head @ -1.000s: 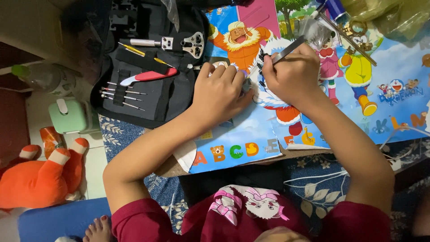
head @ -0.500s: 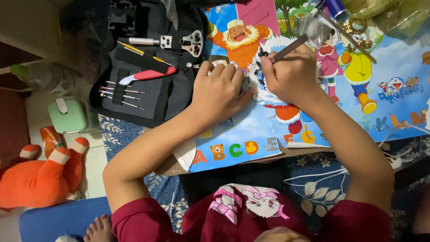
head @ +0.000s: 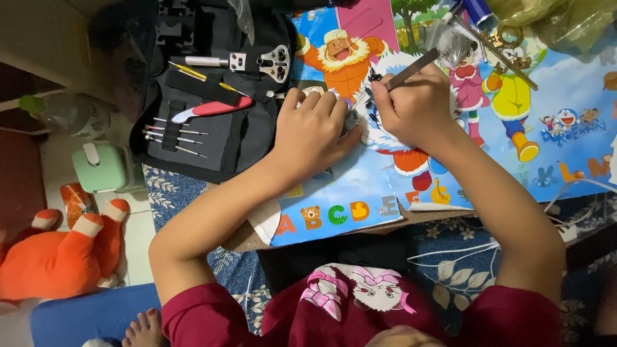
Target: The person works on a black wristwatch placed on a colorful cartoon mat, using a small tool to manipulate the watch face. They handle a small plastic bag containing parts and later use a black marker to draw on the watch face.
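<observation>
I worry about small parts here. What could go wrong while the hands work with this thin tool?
1. The thin tool in the right hand could slip toward the left hand, which presses close beside its tip.
2. The open tool case lies close to the left arm; an elbow move might scatter its picks.

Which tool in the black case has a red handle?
The curved knife-like tool, lying across the case middle; the others around it are plain metal or yellow.

Short maroon sleeves, cartoon-print top

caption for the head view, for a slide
Left hand steadies a small object on a cartoon mat while the right hand works it with a slim tool, beside an open tool pouch.
</observation>
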